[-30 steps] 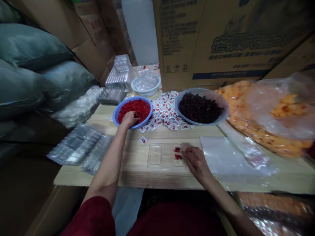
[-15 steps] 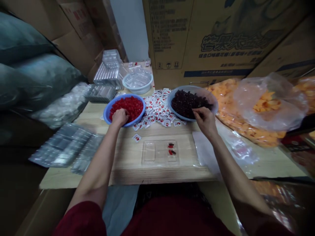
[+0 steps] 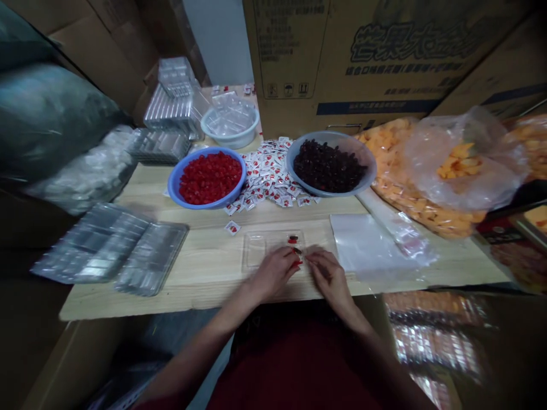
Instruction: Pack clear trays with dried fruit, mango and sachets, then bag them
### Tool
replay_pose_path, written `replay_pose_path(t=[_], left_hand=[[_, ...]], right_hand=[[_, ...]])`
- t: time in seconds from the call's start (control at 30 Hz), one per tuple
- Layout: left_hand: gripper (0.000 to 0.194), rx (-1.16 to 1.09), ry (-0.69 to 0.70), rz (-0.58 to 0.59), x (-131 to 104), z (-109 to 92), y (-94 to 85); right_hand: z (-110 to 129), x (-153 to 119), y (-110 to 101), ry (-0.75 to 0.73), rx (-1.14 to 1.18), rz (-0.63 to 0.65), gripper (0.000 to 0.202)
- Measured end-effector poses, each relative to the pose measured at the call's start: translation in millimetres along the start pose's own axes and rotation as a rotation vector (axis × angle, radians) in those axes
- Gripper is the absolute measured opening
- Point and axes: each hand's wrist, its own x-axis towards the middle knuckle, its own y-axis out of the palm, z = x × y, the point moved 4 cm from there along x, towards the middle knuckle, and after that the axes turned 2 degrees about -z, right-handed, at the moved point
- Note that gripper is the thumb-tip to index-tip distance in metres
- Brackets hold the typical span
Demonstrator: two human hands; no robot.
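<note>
Fingers (image 3: 285, 257) of the left hand (image 3: 272, 273) and right hand (image 3: 334, 279) nearly meet at the clear tray (image 3: 255, 250), whether pinching anything I cannot tell.

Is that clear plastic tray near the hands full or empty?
Partly filled: the clear plastic tray has red pieces and dark pieces toward its right end; its left compartment looks empty.

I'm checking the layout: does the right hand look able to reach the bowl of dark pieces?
Probably yes: the bowl of dark pieces is open on top, with nothing upright between it and the right hand, mostly bare tabletop.
</note>
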Motion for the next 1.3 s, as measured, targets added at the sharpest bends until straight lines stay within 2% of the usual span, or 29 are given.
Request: replay_pose_path(t=[0.03, 0.1, 0.17, 0.23, 0.37, 0.4, 0.47, 0.57, 0.67, 0.83, 0.93, 1.03, 1.13, 1.2, 1.3], left_hand=[[0.015, -0.008, 0.004, -0.010, -0.2, -0.4, 4.9], [0.018, -0.045, 0.003, -0.048, -0.8, 0.1, 3.6], [0.018, -0.090, -0.023, -0.092, -2.4, 3.4, -9.9], [0.018, -0.100, -0.091, -0.180, -5.4, 14.1, -34.4], [0.019, 0.112, -0.313, -0.484, -19.5, 61.0, -99.9], [0.019, 0.189, -0.384, -0.497, -23.6, 75.6, -111.3], [0.017, 0.315, -0.538, -0.432, -30.6, 104.4, -121.8], [0.021, 0.390, -0.678, -0.361, -36.8, 133.7, -115.7], [0.018, 0.364, -0.621, -0.380, -35.9, 141.6, -102.9], [0.028, 0.285, -0.601, -0.439, -35.2, 132.9, -99.7], [0.034, 0.150, -0.493, -0.464, -33.9, 106.3, -95.9], [0.030, -0.050, -0.353, -0.388, -27.6, 70.9, -79.3], [0.023, -0.087, -0.295, -0.316, -15.5, 49.6, -60.0], [0.018, -0.024, -0.307, -0.313, -5.9, 49.1, -51.2], [0.014, 0.081, -0.330, -0.299, 5.9, 58.4, -42.7]], right_hand=[[0.2, -1.0, 1.4, -0.018, -0.013, -0.003, 0.020], [0.2, -1.7, 5.0, -0.061, -0.039, 0.004, 0.022], [0.4, -1.6, 10.7, -0.122, -0.080, 0.041, 0.023], [1.6, -1.6, 16.1, -0.181, -0.128, 0.082, 0.023], [6.8, 1.4, 12.6, -0.200, -0.119, 0.067, 0.021], [7.5, 4.3, 8.7, -0.188, -0.100, 0.048, 0.023], [7.4, 15.3, -0.2, -0.179, -0.078, -0.001, 0.026], [2.4, 48.0, -6.5, -0.214, -0.112, -0.071, 0.022], [-6.6, 97.0, 4.3, -0.225, -0.186, -0.090, 0.020], [-13.9, 173.0, 56.5, -0.147, -0.307, 0.084, 0.028], [-15.3, 193.8, 81.9, -0.105, -0.334, 0.136, 0.030], [-20.7, 197.3, 86.6, -0.079, -0.317, 0.124, 0.034], [-25.1, 187.4, 69.4, -0.070, -0.293, 0.109, 0.032], [-22.3, 171.9, 50.3, -0.076, -0.245, 0.103, 0.029], [-8.5, 132.6, 27.0, -0.044, -0.053, 0.119, 0.031]])
